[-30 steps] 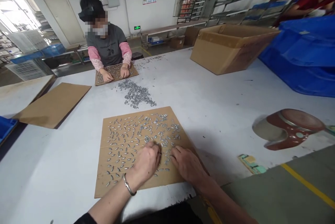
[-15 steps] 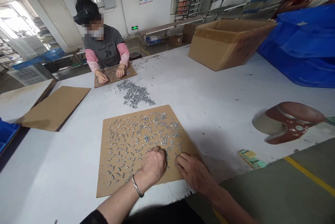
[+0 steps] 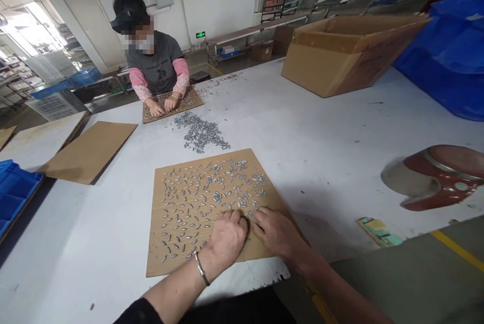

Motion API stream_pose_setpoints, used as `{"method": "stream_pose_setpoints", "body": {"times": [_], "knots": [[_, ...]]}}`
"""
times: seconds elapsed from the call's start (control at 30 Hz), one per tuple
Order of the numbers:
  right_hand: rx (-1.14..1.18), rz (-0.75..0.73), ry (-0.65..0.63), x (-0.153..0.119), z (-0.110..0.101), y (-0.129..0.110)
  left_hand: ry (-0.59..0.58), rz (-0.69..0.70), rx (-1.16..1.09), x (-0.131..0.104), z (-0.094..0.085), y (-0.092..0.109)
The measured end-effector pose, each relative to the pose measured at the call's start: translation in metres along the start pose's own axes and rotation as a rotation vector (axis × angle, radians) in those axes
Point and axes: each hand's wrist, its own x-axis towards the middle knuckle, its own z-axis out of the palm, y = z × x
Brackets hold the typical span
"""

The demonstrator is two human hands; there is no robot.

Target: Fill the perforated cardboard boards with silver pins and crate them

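Note:
A brown cardboard sheet (image 3: pixel 159 223) lies on the white table in front of me, covered with small silvery metal pieces (image 3: pixel 184 198), spread out on its left and denser at the upper right. My left hand (image 3: pixel 228 235), with a metal bracelet at the wrist, rests at the sheet's lower right with fingers curled down. Close beside it on the right is my right hand (image 3: pixel 276 230), its fingers bent together near the sheet's right edge. Whatever the fingertips of either hand hold is hidden or too small to name. Beyond the sheet lies a loose pile of the same pieces (image 3: pixel 204 135).
Across the table (image 3: pixel 260 112), a masked person (image 3: pixel 159 66) has both hands on another cardboard sheet with pieces. A large cardboard box (image 3: pixel 321 61) stands at the back right, near blue plastic (image 3: pixel 446 61). A red-brown round object (image 3: pixel 442 177) is at right, a bare cardboard sheet (image 3: pixel 93 152) at left.
My right hand has moved up the sheet and closer to my left hand. The view has shifted slightly. The other person's hands have come closer together.

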Motion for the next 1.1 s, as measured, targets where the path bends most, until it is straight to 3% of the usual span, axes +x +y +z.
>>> {"method": "stream_pose_setpoints", "body": {"times": [0.17,0.3,0.43,0.63,0.9,1.1], "knots": [[0.067,0.038,0.028,-0.016,-0.013,0.012,-0.011,0.048,0.015,-0.012,-0.001,0.001],[0.087,-0.006,-0.018,-0.026,-0.014,0.007,0.01,-0.016,-0.05,-0.026,-0.008,-0.007],[0.064,-0.003,-0.089,-0.018,-0.014,-0.004,0.073,-0.119,-0.144,-0.045,-0.008,-0.019],[-0.026,0.072,-0.209,0.002,-0.017,-0.01,0.23,-0.121,-0.268,-0.071,0.008,-0.024],[0.016,0.029,-0.059,-0.008,-0.023,-0.003,0.171,-0.144,-0.316,-0.063,0.01,-0.016],[-0.061,-0.215,-0.01,-0.002,-0.007,-0.014,0.208,-0.142,-0.353,-0.058,0.008,-0.02]]}}
